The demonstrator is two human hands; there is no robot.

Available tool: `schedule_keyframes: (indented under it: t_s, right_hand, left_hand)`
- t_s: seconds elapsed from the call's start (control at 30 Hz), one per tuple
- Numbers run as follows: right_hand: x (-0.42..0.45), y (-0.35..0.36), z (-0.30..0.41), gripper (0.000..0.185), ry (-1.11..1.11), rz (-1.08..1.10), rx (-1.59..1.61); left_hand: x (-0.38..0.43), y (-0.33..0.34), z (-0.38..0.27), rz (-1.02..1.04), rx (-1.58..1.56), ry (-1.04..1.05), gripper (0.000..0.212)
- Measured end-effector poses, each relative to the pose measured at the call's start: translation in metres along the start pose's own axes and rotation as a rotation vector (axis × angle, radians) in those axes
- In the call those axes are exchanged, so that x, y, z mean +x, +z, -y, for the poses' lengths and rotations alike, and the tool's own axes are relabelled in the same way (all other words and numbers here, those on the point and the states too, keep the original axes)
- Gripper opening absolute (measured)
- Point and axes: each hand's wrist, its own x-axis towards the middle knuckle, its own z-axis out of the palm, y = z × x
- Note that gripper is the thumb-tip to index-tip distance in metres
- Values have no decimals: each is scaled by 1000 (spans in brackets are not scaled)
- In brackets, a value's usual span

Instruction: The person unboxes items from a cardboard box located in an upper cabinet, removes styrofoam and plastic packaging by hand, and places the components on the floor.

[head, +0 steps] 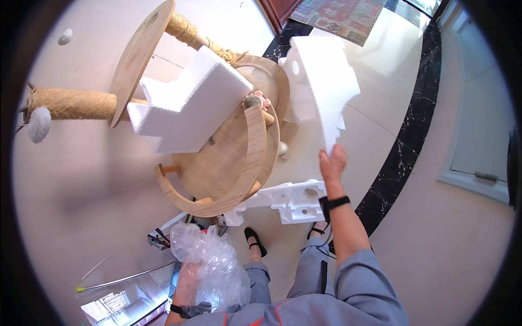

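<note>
My right hand (333,163) grips the narrow lower end of a large white foam packing piece (326,81), which stands up above the floor. A crumpled clear plastic bag (216,269) covers my left hand (188,265) and forearm at the lower left. Its bunched film hangs from that hand, and the fingers are hidden in it. Ahead is a wooden cat tree (220,163) with a curved rail around its round platform. Another white foam block (195,98), step-shaped, rests on it. A moulded foam insert (285,199) lies on the floor before my feet.
Sisal-wrapped posts (75,104) and a wooden disc (140,61) extend to the left, with a white pompom (40,124). A glossy screen-like panel (126,301) and a metal rod (126,277) are at lower left. A patterned rug (338,16) and white door (481,122) lie beyond.
</note>
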Motion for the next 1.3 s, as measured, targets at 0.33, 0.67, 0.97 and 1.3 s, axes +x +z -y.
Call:
schedule_keyframes:
  t_s: [0.33,0.67,0.97,1.3]
  right_hand:
    - [-102,-253,-90,28,574,467,531]
    - [-198,-255,-87,34,1086,1028,767]
    - [-214,-199,-57,30,917,1370,630]
    - [-233,-138,17,31,801,1539,519]
  left_hand:
    - [35,39,-43,147,-218,32,33]
    - [56,40,1,128,-660,-144,40]
    - [49,8,62,-209,-877,-84,38]
    - [38,-36,124,-394,-302,32,47]
